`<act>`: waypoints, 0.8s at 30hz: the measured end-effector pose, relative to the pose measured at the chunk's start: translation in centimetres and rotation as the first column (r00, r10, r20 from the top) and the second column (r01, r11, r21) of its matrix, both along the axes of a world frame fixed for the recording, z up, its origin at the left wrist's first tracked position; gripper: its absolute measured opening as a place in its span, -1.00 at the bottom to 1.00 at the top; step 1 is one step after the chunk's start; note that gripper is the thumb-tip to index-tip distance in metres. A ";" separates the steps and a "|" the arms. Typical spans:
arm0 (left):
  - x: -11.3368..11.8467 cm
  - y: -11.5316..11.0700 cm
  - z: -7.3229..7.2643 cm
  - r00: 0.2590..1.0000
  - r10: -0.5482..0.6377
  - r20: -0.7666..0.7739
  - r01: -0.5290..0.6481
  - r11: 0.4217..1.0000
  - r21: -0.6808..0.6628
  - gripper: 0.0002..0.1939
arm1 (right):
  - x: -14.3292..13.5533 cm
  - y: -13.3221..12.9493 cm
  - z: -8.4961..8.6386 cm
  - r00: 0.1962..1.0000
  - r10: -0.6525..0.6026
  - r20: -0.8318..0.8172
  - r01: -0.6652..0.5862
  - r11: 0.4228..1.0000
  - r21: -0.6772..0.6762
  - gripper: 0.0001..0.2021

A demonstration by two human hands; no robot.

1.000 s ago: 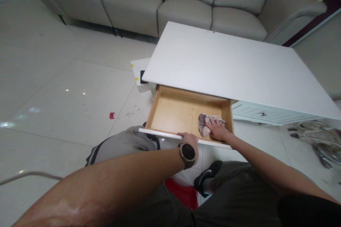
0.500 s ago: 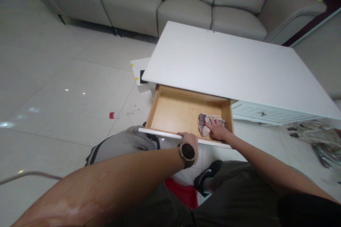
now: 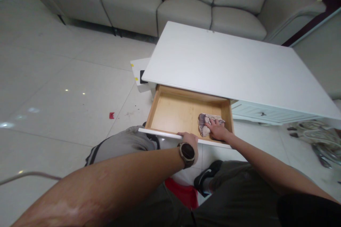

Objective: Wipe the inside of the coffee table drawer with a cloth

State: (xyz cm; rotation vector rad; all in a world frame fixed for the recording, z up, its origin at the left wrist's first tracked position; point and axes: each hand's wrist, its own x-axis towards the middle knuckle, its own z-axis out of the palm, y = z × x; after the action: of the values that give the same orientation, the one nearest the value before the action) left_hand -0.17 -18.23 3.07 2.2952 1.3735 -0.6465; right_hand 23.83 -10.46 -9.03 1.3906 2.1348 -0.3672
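Observation:
A pulled-out wooden drawer (image 3: 173, 113) with a white front extends from the white coffee table (image 3: 239, 64). Over the top edge of the drawer front (image 3: 160, 133) my left hand (image 3: 190, 140) is closed, its fingers reaching toward the inside; a watch (image 3: 187, 151) sits on that wrist. Inside the drawer's front right corner, my right hand (image 3: 217, 130) presses down on a patterned brown-and-cream cloth (image 3: 204, 125), fingers bent over it. The palm hides part of the cloth, which lies against the drawer bottom.
A grey sofa (image 3: 183, 10) runs behind the table. By its left end stands a white box (image 3: 138, 64) with yellow marks. A red scrap (image 3: 111, 115) lies on the tiled floor. Coiled hose or cable (image 3: 317, 131) lies at the right. Another person's grey-clad leg (image 3: 119, 145) is near the drawer's left.

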 end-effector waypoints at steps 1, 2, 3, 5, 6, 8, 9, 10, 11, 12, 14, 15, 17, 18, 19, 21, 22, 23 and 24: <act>0.0 -0.1 0.0 1.000 0.006 0.006 -0.006 1.000 0.008 -0.36 | 0.0 0.0 0.0 1.000 0.000 -0.001 0.000 1.000 0.001 -0.29; 0.0 -0.2 -0.1 1.000 0.015 0.013 -0.015 1.000 0.015 -0.36 | 0.0 0.0 0.0 1.000 -0.001 -0.001 0.001 1.000 0.000 -0.29; 0.0 -0.3 -0.2 0.999 0.027 0.022 -0.027 0.999 0.020 -0.36 | 0.0 0.0 0.0 1.000 -0.004 0.000 0.004 1.000 -0.002 -0.28; 0.2 -0.3 -0.5 0.998 0.058 0.037 -0.059 0.998 0.024 -0.38 | -0.1 0.0 0.1 1.000 -0.010 0.001 0.010 1.000 -0.009 -0.28; 0.3 -0.3 -0.6 0.997 0.071 0.041 -0.072 0.997 0.024 -0.39 | -0.1 0.1 0.1 1.000 -0.012 0.002 0.012 1.000 -0.012 -0.27; 0.4 -0.2 -0.7 0.997 0.075 0.035 -0.076 0.997 0.021 -0.40 | -0.1 0.1 0.1 1.000 -0.012 0.000 0.012 1.000 -0.017 -0.28; 0.4 -0.1 -0.7 0.997 0.072 0.027 -0.072 0.997 0.014 -0.41 | -0.1 0.1 0.1 1.000 -0.011 -0.001 0.011 1.000 -0.017 -0.28; 0.4 -0.1 -0.6 0.998 0.066 0.020 -0.067 0.998 0.006 -0.42 | -0.1 0.1 0.1 1.000 -0.011 -0.001 0.011 1.000 -0.018 -0.28; 0.4 -0.1 -0.5 0.998 0.063 0.015 -0.063 0.998 0.001 -0.43 | 0.0 0.1 0.1 1.000 -0.011 0.000 0.011 1.000 -0.017 -0.29; 0.3 -0.1 -0.5 0.998 0.059 0.013 -0.059 0.998 0.001 -0.44 | 0.0 0.1 0.1 1.000 -0.011 0.000 0.011 1.000 -0.015 -0.29; 0.2 -0.1 -0.4 0.998 0.048 0.028 -0.048 0.999 0.007 -0.46 | 0.0 0.0 0.1 1.000 -0.009 0.001 0.009 1.000 -0.006 -0.29; 0.1 -0.1 -0.5 0.998 0.047 0.040 -0.048 0.999 0.014 -0.46 | 0.0 0.0 0.1 1.000 -0.006 0.000 0.006 1.000 -0.002 -0.29; 0.3 0.0 -0.9 0.996 0.070 0.064 -0.070 0.997 0.012 -0.46 | 0.0 0.0 0.1 1.000 0.001 -0.001 -0.001 1.000 0.002 -0.29; 0.4 0.2 -1.2 0.993 0.093 0.071 -0.093 0.996 -0.003 -0.46 | 0.1 0.1 0.1 1.000 0.005 -0.002 -0.005 1.000 0.003 -0.30; 0.6 0.3 -1.5 0.990 0.120 0.074 -0.118 0.993 -0.022 -0.46 | 0.1 0.1 0.1 1.000 0.009 -0.003 -0.009 1.000 0.002 -0.31; 1.0 0.7 -2.3 0.983 0.164 0.080 -0.159 0.985 -0.065 -0.47 | -0.1 0.5 0.2 1.000 0.025 -0.013 -0.025 1.000 0.000 -0.33; 1.1 0.8 -2.7 0.979 0.183 0.087 -0.176 0.981 -0.080 -0.48 | -0.4 0.7 0.2 0.999 0.043 -0.023 -0.043 0.999 -0.004 -0.34; 1.2 0.9 -3.0 0.973 0.205 0.103 -0.198 0.977 -0.080 -0.49 | -0.8 1.0 0.3 0.997 0.065 -0.037 -0.066 0.998 -0.009 -0.35; 1.3 1.0 -3.3 0.965 0.230 0.127 -0.222 0.972 -0.071 -0.51 | -1.4 1.4 0.4 0.994 0.090 -0.054 -0.091 0.996 -0.011 -0.36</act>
State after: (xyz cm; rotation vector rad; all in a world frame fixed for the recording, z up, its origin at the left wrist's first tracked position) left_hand 1.15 -17.23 -0.25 2.0577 1.5033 -0.4433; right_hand 22.43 -9.10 -8.67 1.2846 2.2255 -0.3862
